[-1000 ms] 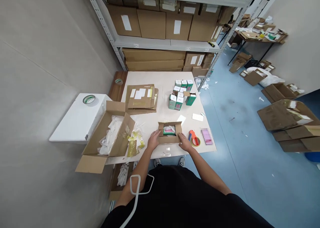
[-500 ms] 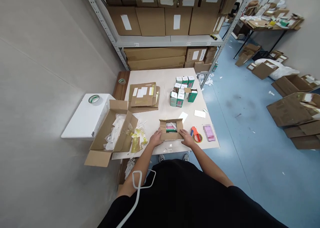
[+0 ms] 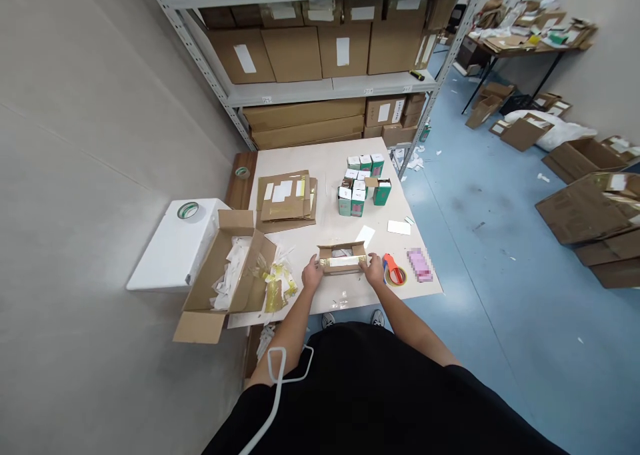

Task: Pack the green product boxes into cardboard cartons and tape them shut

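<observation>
A small cardboard box [image 3: 345, 270] lies near the front edge of the table, its top partly open and some whitish stuff showing inside. Its near flap stands up, with a white strip along it. My left hand [image 3: 313, 273] grips the left end of the box, fingertips at the flap's corner. At the right end, my right hand [image 3: 373, 270] holds the other corner with curled fingers. Just right of that hand lies a red tape dispenser [image 3: 393, 267] with a yellow-rimmed tape roll [image 3: 399, 278]. Behind the box is a white card [image 3: 365, 235].
Green-and-white cartons [image 3: 358, 205] stand farther back on the table [image 3: 330, 165]. Flattened cardboard [image 3: 283, 198] lies at back left. A large open carton [image 3: 253, 268] with white paper sits at the left, beside crumpled yellow tape [image 3: 276, 288]. A loaded shelf [image 3: 300, 92] rises behind.
The near flap of the small box has come up, showing its white strip and covering part of the opening. Both hands have shifted from its front corners to its ends. The view has tilted slightly.
</observation>
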Tool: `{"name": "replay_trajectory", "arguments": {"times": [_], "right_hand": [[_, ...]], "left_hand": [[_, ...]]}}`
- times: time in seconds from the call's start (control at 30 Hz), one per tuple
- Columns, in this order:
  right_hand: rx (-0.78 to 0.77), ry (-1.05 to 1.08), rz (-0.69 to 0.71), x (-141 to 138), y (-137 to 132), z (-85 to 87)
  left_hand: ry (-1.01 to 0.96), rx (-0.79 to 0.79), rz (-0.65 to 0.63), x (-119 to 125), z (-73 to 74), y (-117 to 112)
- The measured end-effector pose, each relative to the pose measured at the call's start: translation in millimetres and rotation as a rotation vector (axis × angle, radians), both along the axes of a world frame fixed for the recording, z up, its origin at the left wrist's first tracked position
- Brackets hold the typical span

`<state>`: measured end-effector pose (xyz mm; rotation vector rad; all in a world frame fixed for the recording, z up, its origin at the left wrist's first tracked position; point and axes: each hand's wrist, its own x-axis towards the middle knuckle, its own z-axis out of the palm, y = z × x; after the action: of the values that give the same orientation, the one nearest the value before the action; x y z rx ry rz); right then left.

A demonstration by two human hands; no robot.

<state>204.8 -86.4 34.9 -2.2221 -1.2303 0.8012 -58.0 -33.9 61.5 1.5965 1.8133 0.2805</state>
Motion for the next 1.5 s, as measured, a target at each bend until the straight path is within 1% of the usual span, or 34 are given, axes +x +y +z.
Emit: {"name": "replay_trajectory", "arguments": {"times": [0.03,0.1,0.2,0.27,0.33,0.4,0.47,0.53,0.6,0.67,0.73,0.83,0.97,1.07,1.17,1.27,1.33,1.4,1.5], "right_hand": [[-0.028,-0.007,-0.030,-1,1,-0.1],[-0.067,-0.012,-0.060,-3,3,0.1],[-0.081,-0.013,-0.060,-2,3,1.3],[-0.082,-0.014,-0.059,-1,3,2.5],[-0.083,-0.006,-0.067,-1,3,3.8],[-0.091,0.007,-0.080,-2,4,5.1],[-0.095,0.015,-0.079,-3,5,5.9],[-0.085,0.019,-0.049,-4,5,5.1],[-0.048,0.021,0.001,-2,2,2.2],[0.003,0.009,0.023,3,-4,-2.7],[0.029,-0.019,-0.015,14,-12,-8.9],[-0.017,-0.062,-0.110,36,-23,-18.2],[-0.112,-0.117,-0.202,66,-34,-30.0],[-0.188,-0.044,-0.200,79,-43,-40.2],[-0.263,0.048,-0.115,82,-51,-51.2],[-0.309,0.062,-0.041,78,-55,-61.4],[-0.319,0.045,-0.048,74,-52,-66.8],[-0.318,0.034,-0.084,72,-47,-70.1],[-0.357,0.026,-0.130,75,-41,-69.5]], "left_hand": [[0.035,0.021,0.003,4,1.5,0],[0.095,0.085,-0.054,12,7.7,4],[0.135,0.157,-0.241,24,21.8,22],[0.168,0.146,-0.357,31,29.3,35],[0.221,0.122,-0.419,38,31.0,42],[0.262,0.087,-0.463,42,25.9,40],[0.267,-0.001,-0.521,44,15.9,29],[0.264,-0.097,-0.569,43,5.3,18],[0.268,-0.145,-0.581,42,-2.3,11],[0.293,-0.172,-0.587,41,-6.1,10],[0.323,-0.209,-0.593,45,-8.3,14],[0.331,-0.251,-0.595,54,-13.6,15],[0.312,-0.261,-0.618,63,-21.5,3],[0.312,-0.279,-0.635,61,-20.6,-2],[0.310,-0.339,-0.662,59,-15.3,4],[0.339,-0.425,-0.690,61,-12.2,17],[0.357,-0.466,-0.701,63,-12.9,27],[0.349,-0.485,-0.712,64,-14.9,34],[0.308,-0.490,-0.752,60,-17.9,37]]}}
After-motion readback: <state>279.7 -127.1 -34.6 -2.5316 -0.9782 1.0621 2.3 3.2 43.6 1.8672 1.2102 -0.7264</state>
